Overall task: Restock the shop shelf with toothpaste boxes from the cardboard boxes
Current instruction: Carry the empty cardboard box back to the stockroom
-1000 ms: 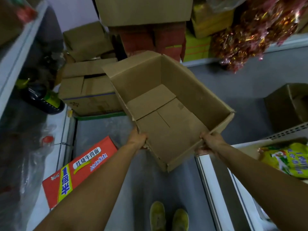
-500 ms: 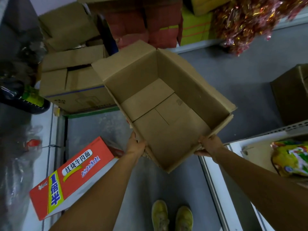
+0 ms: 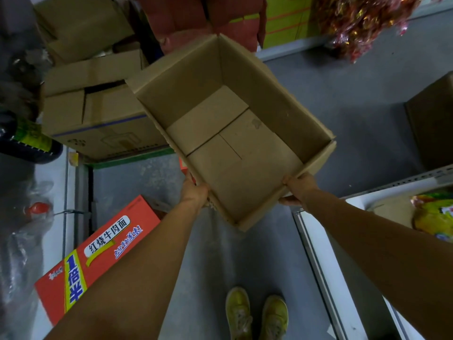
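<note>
Far left, at nine o'clock: a dark glossy bottle (image 3: 29, 141) with a yellow-green label, lying on its side. Lower, at eight o'clock: a red carton (image 3: 103, 253), smooth and printed, a long rectangle set at a slant, partly covered by the left forearm. At ten o'clock: closed brown boxes (image 3: 98, 114) of matt corrugated card, flaps folded flat, a thin blue stripe along one edge.

Just left of centre: the left hand (image 3: 195, 193), clasping the near left wall of the open box (image 3: 232, 148), fingers out of sight behind the card. In the middle, held in the air above the grey floor (image 3: 343, 94): that box, plain brown corrugated card, deep and rectangular, turned with one corner toward six o'clock, bottom flaps lying bare with seams between them. Compared with half a second ago: pushed a little farther out toward twelve o'clock, both hands higher in view, same hold, shoes in the same spot. Just right of centre: the right hand (image 3: 296, 190), gripping the near right wall, fingers wrapped round the card.

At six o'clock: yellow-green lace-up shoes (image 3: 255, 315) side by side on the smooth floor. At four o'clock: a white metal shelf (image 3: 321, 253) with a straight edge, a crinkled yellow packet (image 3: 434, 217) lying on it. At three o'clock: another brown box (image 3: 434, 123), in shadow. At one o'clock: a shiny red and gold foil garland (image 3: 362, 23).
</note>
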`<state>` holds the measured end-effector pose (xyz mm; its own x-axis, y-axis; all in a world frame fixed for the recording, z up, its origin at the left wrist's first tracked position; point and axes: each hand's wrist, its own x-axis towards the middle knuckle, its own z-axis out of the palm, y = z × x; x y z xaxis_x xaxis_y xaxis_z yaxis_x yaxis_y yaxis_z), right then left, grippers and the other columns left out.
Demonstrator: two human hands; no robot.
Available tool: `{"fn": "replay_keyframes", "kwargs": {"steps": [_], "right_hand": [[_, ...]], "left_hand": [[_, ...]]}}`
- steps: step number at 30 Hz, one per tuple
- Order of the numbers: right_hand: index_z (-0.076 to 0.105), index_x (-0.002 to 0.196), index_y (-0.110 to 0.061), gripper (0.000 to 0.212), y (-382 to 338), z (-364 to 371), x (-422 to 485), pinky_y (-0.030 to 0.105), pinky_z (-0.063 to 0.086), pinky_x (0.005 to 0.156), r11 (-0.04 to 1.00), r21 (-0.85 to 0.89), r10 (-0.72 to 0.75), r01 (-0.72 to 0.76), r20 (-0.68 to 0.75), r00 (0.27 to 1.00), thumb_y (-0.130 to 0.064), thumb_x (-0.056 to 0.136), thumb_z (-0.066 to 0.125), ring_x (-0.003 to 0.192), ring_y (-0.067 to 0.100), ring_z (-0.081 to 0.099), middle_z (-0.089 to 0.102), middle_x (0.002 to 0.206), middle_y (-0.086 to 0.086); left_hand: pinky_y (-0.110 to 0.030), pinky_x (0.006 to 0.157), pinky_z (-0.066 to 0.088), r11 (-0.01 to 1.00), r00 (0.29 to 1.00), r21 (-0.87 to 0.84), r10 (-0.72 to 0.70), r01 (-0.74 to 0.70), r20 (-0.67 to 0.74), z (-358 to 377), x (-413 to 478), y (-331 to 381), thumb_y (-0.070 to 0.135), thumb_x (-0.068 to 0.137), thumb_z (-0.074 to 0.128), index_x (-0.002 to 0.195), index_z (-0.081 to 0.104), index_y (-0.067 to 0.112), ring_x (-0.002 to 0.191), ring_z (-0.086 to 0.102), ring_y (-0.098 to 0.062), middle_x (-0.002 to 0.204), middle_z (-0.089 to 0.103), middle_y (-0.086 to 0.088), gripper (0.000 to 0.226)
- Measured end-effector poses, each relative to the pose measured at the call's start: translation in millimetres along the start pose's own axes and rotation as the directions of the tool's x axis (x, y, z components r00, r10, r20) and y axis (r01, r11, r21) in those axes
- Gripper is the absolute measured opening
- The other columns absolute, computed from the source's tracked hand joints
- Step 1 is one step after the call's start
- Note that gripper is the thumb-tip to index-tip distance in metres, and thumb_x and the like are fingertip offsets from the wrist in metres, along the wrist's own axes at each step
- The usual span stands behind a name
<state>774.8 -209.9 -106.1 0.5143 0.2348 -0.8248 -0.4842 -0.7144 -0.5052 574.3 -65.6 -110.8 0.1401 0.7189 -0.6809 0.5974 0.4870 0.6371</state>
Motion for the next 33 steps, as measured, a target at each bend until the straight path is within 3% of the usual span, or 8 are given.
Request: {"fn": "replay_keyframes", "kwargs": {"steps": [4, 9, 13, 17, 23, 27, 30, 33], "right_hand": [[0.044, 0.126, -0.008, 0.042, 3, -3, 2, 0.039, 0.058, 0.063, 0.997, -0.073, 0.001, -0.006, -0.072, 0.997, -0.028, 0.093, 0.061, 0.092, 0.038, 0.066, 0.056, 0.120, 0.018], [0.033, 0.132, -0.008, 0.061, -1, -8, -9, 0.044, 0.052, 0.068, 0.987, -0.149, 0.044, -0.061, -0.114, 0.993, -0.038, 0.089, 0.064, 0.088, 0.035, 0.062, 0.052, 0.098, 0.018], [0.028, 0.137, -0.006, 0.072, -4, -18, -21, 0.044, 0.050, 0.070, 0.973, -0.230, 0.010, -0.030, -0.088, 0.996, -0.043, 0.087, 0.064, 0.090, 0.034, 0.059, 0.053, 0.109, 0.021], [0.031, 0.139, -0.004, 0.069, -5, -29, -36, 0.042, 0.048, 0.066, 0.956, -0.293, -0.045, 0.026, -0.060, 0.997, -0.043, 0.090, 0.060, 0.102, 0.037, 0.058, 0.051, 0.128, 0.022], [0.046, 0.131, 0.000, 0.050, -11, -43, -69, 0.035, 0.044, 0.075, 0.889, -0.435, -0.150, 0.146, 0.025, 0.988, -0.029, 0.093, 0.055, 0.108, 0.033, 0.056, 0.054, 0.119, 0.016], [0.053, 0.119, 0.002, 0.040, -17, -54, -97, 0.034, 0.044, 0.073, 0.829, -0.518, -0.207, 0.210, 0.065, 0.976, -0.028, 0.093, 0.055, 0.089, 0.027, 0.052, 0.054, 0.104, 0.012], [0.055, 0.103, -0.001, 0.027, -20, -65, -120, 0.031, 0.041, 0.075, 0.780, -0.565, -0.283, 0.269, 0.065, 0.957, -0.026, 0.093, 0.054, 0.087, 0.024, 0.049, 0.058, 0.116, 0.016], [0.053, 0.123, -0.002, 0.037, -23, -81, -145, 0.031, 0.041, 0.087, 0.758, -0.555, -0.365, 0.344, 0.076, 0.928, -0.023, 0.093, 0.056, 0.107, 0.029, 0.053, 0.053, 0.127, 0.014]], "left_hand": [[-0.049, 0.085, 0.056, 0.999, 0.999, 0.032, 0.017, -0.016, -0.032, 5, 0, 4, 0.007, 0.092, 0.054, 0.147, 0.031, 0.028, 0.102, 0.062, -0.038, 0.118, 0.062, -0.014, 0.064], [-0.043, 0.076, 0.059, 0.996, 0.999, 0.084, 0.032, -0.029, -0.036, 5, -9, 9, 0.013, 0.089, 0.058, 0.142, 0.030, 0.029, 0.093, 0.064, -0.036, 0.111, 0.064, -0.016, 0.063], [-0.041, 0.076, 0.058, 0.992, 1.000, 0.121, 0.022, -0.020, -0.017, 3, -23, 16, 0.018, 0.088, 0.063, 0.149, 0.016, 0.029, 0.092, 0.063, -0.032, 0.114, 0.062, -0.013, 0.078], [-0.047, 0.093, 0.052, 0.984, 1.000, 0.177, 0.009, -0.009, 0.002, 0, -37, 15, 0.024, 0.087, 0.065, 0.153, 0.006, 0.025, 0.111, 0.057, -0.034, 0.129, 0.056, -0.012, 0.089], [-0.043, 0.085, 0.055, 0.980, 0.999, 0.196, 0.016, -0.026, 0.050, -5, -79, 23, 0.018, 0.092, 0.059, 0.137, 0.040, 0.015, 0.101, 0.057, -0.030, 0.116, 0.056, -0.010, 0.049], [-0.048, 0.097, 0.049, 0.966, 0.996, 0.248, 0.063, -0.076, 0.061, -16, -108, 32, 0.020, 0.092, 0.060, 0.090, 0.057, 0.018, 0.110, 0.057, -0.033, 0.111, 0.061, -0.013, 0.004], [-0.042, 0.089, 0.050, 0.946, 0.990, 0.294, 0.116, -0.134, 0.076, -24, -127, 37, 0.017, 0.095, 0.053, 0.091, 0.062, 0.009, 0.106, 0.059, -0.040, 0.109, 0.063, -0.025, 0.013], [-0.032, 0.081, 0.050, 0.924, 0.979, 0.323, 0.177, -0.202, 0.105, -31, -140, 47, 0.022, 0.083, 0.057, 0.089, 0.061, 0.011, 0.101, 0.062, -0.039, 0.107, 0.065, -0.028, 0.013]]}}
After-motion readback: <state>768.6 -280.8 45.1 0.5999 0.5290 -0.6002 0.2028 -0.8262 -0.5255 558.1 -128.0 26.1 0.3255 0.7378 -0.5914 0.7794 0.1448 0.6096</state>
